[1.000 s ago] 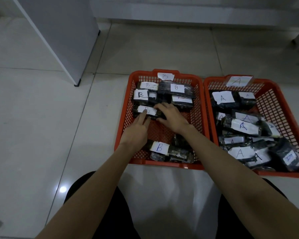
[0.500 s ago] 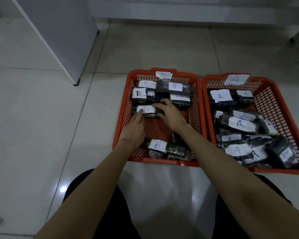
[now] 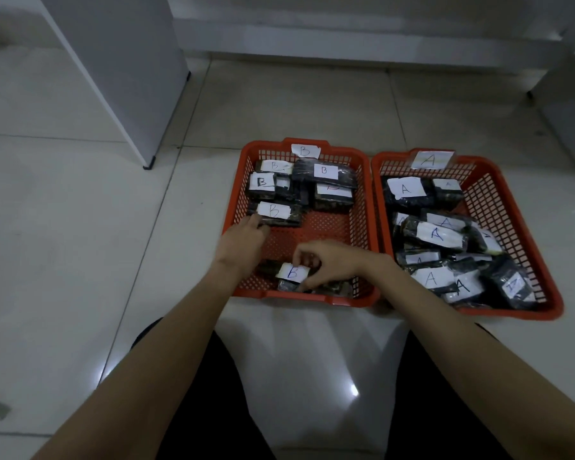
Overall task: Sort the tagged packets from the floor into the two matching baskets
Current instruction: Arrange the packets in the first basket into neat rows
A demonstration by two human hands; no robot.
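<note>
Tagged packets all in baskets now, none visible on the floor (image 3: 80,260). B-tagged packets in the left-hand basket (image 3: 234,207) at about twelve o'clock from the knees; A-tagged packets (image 3: 435,234) heaped in the right-hand basket (image 3: 512,227) at about one o'clock, touching the first basket along one long side.

Right hand (image 3: 332,260) curled over the near row of the B basket, fingertips pinching the near B packet (image 3: 292,273) at its white label edge; grip on the label paper or on the wrap beneath, impossible to tell. Left hand (image 3: 243,244) loosely extended, fingertips touching the near edge of the mid-row B packet (image 3: 274,214), holding nothing.

Far row at twelve o'clock stacked tight; bare mesh between it and the near row, so probably a tidying step, sorting nearly done.

Risks from here:
- Label peeling or tearing off if lifted by the paper alone, leaving a packet unmarked.
- Slick dark wrap slipping from a two-finger pinch, dropping back onto the packets beneath.
- Mid-row packet nudged askew by the left fingertips, or shoved under the far stack, hiding its letter.
- Dim light and small handwriting: easy misread if any packet crosses towards one o'clock.
</note>
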